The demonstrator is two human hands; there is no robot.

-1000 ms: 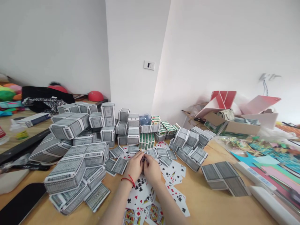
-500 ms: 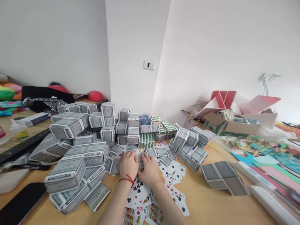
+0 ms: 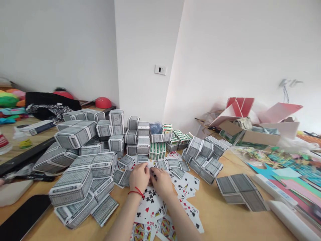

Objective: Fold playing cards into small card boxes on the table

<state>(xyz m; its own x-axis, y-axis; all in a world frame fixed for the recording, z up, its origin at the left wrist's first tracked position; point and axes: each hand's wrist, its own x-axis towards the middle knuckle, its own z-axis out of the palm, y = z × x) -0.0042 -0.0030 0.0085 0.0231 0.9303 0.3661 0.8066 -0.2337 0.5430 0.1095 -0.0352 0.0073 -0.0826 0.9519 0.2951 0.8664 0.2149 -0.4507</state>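
Observation:
My left hand (image 3: 139, 178), with a red string bracelet (image 3: 136, 191) at its wrist, and my right hand (image 3: 161, 182) are close together over the table's middle. Their fingers are curled in at a playing card (image 3: 151, 172), mostly covered by them. Beneath and in front of the hands lie loose face-up playing cards (image 3: 147, 212), clubs and hearts among them, with picture cards (image 3: 141, 231) nearest me. More face-up cards (image 3: 188, 182) spread to the right. Small folded-card pieces (image 3: 124, 177) with grey patterned backs sit just beyond and left of the hands.
Stacked blocks made of grey-backed cards (image 3: 71, 182) crowd the left and back. Green-and-white card packs (image 3: 157, 150) stand behind the hands. Further card blocks (image 3: 203, 162) and an angled card piece (image 3: 240, 190) are on the right, near a white power strip (image 3: 274, 189) and coloured paper.
My fingers, stretched flatter over the cards before, are now curled inward. The right fingertips have drawn back slightly, and the card between the hands shows more. The view has shifted slightly.

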